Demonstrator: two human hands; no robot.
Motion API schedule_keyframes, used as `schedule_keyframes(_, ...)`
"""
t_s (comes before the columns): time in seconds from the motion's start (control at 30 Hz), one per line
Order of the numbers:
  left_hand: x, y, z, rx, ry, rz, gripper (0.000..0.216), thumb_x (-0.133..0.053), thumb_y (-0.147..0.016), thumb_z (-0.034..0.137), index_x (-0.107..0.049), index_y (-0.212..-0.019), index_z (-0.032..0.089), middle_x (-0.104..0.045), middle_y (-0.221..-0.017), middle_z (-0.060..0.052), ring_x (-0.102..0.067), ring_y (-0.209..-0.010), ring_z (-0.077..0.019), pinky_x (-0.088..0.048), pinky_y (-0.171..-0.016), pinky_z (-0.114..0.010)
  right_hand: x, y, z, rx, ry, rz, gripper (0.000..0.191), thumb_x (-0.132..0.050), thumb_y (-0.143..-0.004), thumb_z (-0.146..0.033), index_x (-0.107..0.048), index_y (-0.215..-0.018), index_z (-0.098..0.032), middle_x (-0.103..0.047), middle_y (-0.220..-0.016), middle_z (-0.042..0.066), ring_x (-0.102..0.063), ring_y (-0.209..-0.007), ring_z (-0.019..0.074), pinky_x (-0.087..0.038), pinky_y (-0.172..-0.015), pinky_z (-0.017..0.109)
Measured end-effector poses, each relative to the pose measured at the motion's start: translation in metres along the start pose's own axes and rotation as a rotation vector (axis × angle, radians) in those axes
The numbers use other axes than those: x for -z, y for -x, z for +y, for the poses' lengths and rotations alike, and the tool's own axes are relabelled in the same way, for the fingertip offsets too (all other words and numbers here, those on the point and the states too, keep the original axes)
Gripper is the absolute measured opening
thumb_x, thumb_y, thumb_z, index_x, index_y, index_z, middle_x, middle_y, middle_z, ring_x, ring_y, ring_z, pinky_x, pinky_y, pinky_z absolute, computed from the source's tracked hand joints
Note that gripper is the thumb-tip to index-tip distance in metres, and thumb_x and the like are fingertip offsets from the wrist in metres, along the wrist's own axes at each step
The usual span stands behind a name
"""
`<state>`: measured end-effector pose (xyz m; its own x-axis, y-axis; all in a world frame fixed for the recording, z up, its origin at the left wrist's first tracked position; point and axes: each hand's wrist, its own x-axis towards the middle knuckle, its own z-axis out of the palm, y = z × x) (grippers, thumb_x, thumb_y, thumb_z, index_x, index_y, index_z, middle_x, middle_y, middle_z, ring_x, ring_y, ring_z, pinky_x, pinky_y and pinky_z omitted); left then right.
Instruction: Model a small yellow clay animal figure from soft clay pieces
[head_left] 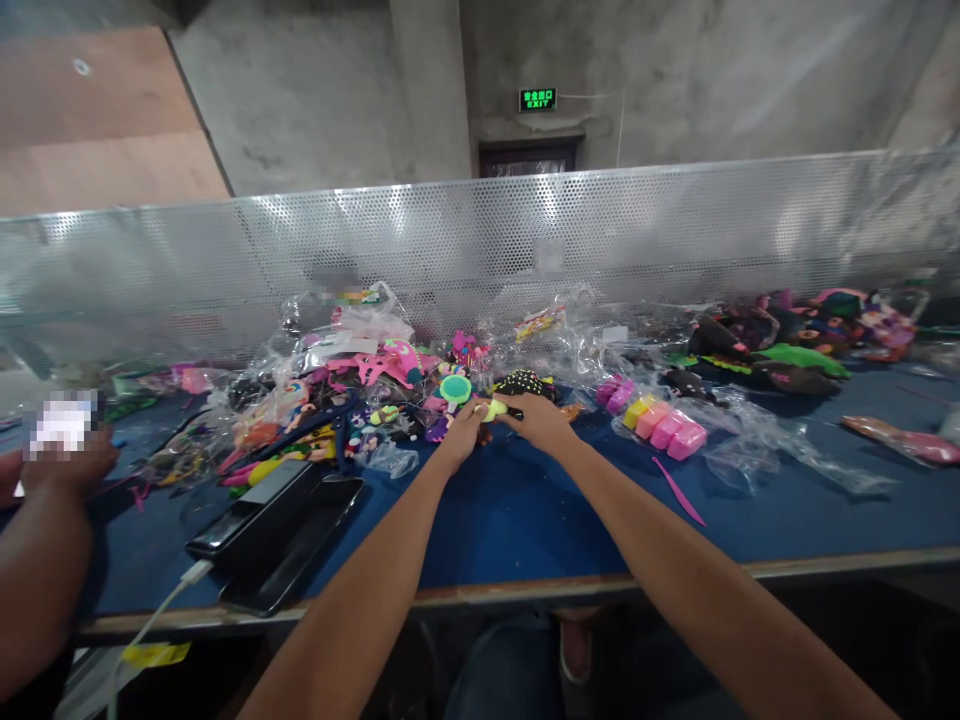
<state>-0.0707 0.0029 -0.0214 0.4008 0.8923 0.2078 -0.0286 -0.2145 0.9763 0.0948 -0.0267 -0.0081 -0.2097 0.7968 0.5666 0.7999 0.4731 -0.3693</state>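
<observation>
Both my arms reach out over a blue table (525,520). My left hand (461,432) and my right hand (536,420) meet at the middle of the table, fingers pinched together on a small yellow-green soft piece (495,408). Just behind my right hand lies a black piece with coloured dots (525,383). A teal round piece (455,389) and a heap of bright foam shapes in clear bags (360,380) lie behind and left of my left hand.
Pink and yellow blocks in clear wrap (664,425) and a thin pink strip (679,492) lie to the right. Dark and green pieces (780,355) are heaped far right. Two phones (277,535) with a cable sit front left. Another person's hand (64,465) is at the left edge. A perforated metal screen (480,240) backs the table.
</observation>
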Motion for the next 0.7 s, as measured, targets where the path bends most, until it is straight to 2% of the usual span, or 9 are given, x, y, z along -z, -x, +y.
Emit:
schedule_keyframes(0.13,-0.002,0.001,0.007,0.032,0.012,0.05,0.029,-0.052,-0.079,0.04,-0.05,-0.1,0.019,-0.057,-0.077,0.0,-0.054,-0.051,-0.0103,-0.039,-0.048,-0.023,0.004,0.001,-0.002,0.027,-0.138,0.073,0.055,-0.061,-0.08,-0.027,-0.049,-0.133,-0.025,-0.061,-0.123,0.006,-0.059,-0.108,0.022,-0.044,-0.097,0.037)
schedule_keyframes(0.27,-0.001,0.001,0.011,0.035,0.11,0.046,0.035,-0.057,-0.075,0.036,-0.051,-0.106,0.019,-0.06,-0.085,-0.002,-0.057,-0.056,-0.0112,-0.041,-0.053,-0.024,0.01,0.002,0.0,0.014,-0.249,0.082,0.068,-0.063,-0.076,-0.022,-0.039,-0.139,-0.024,-0.06,-0.123,0.007,-0.061,-0.101,0.0189,-0.047,-0.094,0.037)
schedule_keyframes(0.5,-0.004,0.0,0.011,0.046,0.168,0.046,0.037,-0.056,-0.076,0.036,-0.055,-0.107,0.016,-0.064,-0.086,-0.005,-0.056,-0.056,-0.0121,-0.041,-0.054,-0.026,0.005,-0.002,0.001,0.058,-0.159,0.136,0.044,-0.059,-0.083,-0.028,-0.056,-0.126,-0.025,-0.061,-0.123,0.006,-0.056,-0.114,0.0215,-0.042,-0.101,0.037)
schedule_keyframes(0.7,-0.005,-0.001,0.008,0.016,0.194,0.063,0.035,-0.057,-0.074,0.036,-0.056,-0.102,0.015,-0.064,-0.082,-0.004,-0.055,-0.052,-0.0112,-0.041,-0.051,-0.025,0.008,-0.002,0.0,0.046,-0.116,0.092,0.037,-0.057,-0.084,-0.031,-0.06,-0.121,-0.026,-0.064,-0.119,0.005,-0.058,-0.111,0.0232,-0.043,-0.098,0.04)
